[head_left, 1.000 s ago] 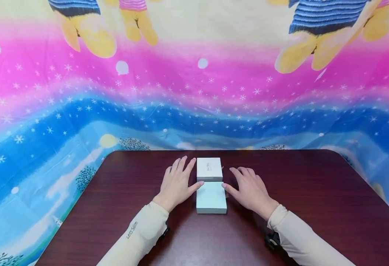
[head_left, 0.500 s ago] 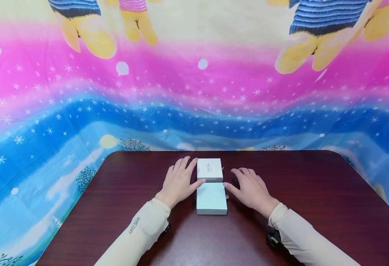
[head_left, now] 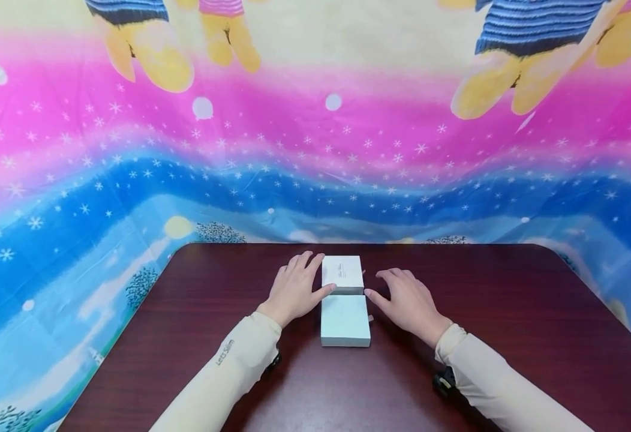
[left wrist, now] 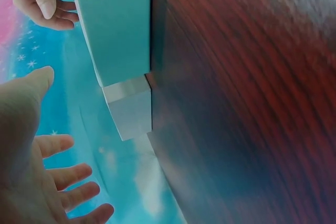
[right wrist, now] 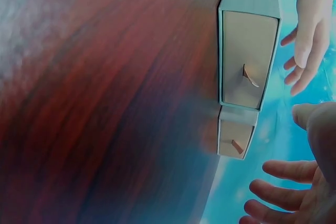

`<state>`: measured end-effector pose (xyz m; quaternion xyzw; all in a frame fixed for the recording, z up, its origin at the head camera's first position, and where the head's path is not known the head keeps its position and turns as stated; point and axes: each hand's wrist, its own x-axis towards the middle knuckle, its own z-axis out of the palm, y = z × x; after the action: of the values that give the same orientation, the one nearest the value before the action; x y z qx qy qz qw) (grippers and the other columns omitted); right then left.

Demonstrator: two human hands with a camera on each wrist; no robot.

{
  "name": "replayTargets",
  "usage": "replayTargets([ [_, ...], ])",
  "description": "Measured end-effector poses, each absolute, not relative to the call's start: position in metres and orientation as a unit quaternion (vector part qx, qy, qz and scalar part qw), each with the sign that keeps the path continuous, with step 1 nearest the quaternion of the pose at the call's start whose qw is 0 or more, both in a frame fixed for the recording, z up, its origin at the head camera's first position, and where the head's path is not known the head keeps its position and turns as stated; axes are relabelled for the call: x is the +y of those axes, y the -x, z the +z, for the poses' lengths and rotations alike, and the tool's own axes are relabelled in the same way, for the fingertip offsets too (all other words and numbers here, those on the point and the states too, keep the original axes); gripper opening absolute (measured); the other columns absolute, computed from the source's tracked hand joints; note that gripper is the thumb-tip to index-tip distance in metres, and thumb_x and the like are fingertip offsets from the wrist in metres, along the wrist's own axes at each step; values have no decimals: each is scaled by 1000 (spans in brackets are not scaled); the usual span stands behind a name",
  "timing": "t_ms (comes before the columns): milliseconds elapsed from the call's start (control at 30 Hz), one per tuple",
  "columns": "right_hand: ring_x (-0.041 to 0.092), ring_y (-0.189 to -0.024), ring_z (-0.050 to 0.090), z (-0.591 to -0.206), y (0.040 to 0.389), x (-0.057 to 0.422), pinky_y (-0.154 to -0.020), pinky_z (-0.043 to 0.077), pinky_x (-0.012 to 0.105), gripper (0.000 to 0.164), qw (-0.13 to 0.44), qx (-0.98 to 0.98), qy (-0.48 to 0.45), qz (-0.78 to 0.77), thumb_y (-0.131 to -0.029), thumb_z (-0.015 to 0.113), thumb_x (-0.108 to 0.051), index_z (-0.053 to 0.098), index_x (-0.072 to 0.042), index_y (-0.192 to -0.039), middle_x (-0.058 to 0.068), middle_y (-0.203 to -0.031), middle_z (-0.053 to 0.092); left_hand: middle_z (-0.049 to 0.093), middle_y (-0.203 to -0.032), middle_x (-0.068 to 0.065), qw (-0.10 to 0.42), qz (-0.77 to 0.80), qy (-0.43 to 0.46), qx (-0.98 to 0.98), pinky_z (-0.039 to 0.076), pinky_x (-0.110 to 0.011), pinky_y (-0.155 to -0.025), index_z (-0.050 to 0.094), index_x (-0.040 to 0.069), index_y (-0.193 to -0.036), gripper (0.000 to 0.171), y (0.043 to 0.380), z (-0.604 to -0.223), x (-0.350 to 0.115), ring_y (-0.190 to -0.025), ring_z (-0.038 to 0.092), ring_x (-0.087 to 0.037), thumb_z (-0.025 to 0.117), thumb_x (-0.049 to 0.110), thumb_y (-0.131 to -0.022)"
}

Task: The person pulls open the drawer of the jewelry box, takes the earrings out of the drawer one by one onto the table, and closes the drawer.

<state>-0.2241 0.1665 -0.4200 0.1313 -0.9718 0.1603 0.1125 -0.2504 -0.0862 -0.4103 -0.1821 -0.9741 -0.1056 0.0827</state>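
Pale green covers the nearer box [head_left: 345, 321], which lies on a dark reddish table [head_left: 315, 390] in the head view; the white box [head_left: 342, 273], with small printed lettering, lies just behind it. We see the left hand [head_left: 296, 288] and right hand [head_left: 409, 300] on either side, fingers loose and spread, grasping nothing. The left thumb overlaps the white box's edge, though we cannot tell contact from here.

From the left wrist, we find that hand apart from both boxes, fingers released.

From the right wrist, we see drawer fronts [right wrist: 249, 40] on the right hand's side, a ribbon tab [right wrist: 250, 75] on the nearer box and another tab [right wrist: 238, 147] on the white one. To handle either well, we would press evenly from both sides, avoiding the tabs so no drawer slides out.
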Motion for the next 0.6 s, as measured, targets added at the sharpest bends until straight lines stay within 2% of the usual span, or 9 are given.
replayTargets([
  [267, 34, -114, 63, -422, 228, 168, -90, 54, 53, 51, 109, -972, -126, 167, -94, 67, -44, 67, -5, -127, 15, -126, 68, 43, -157, -13, 71, -102, 186, -975, 41, -52, -111, 42, 16, -154, 74, 257, -412, -84, -143, 42, -32, 58, 60, -96],
  [600, 33, -112, 64, -422, 240, 170, -87, 54, 53, 50, 75, -974, -122, 176, -95, 66, -45, 67, -6, -127, 15, -124, 68, 43, -157, -10, 47, -100, 188, -976, 40, -52, -112, 43, 18, -154, 73, 267, -412, -79, -143, 42, -30, 59, 59, -95],
])
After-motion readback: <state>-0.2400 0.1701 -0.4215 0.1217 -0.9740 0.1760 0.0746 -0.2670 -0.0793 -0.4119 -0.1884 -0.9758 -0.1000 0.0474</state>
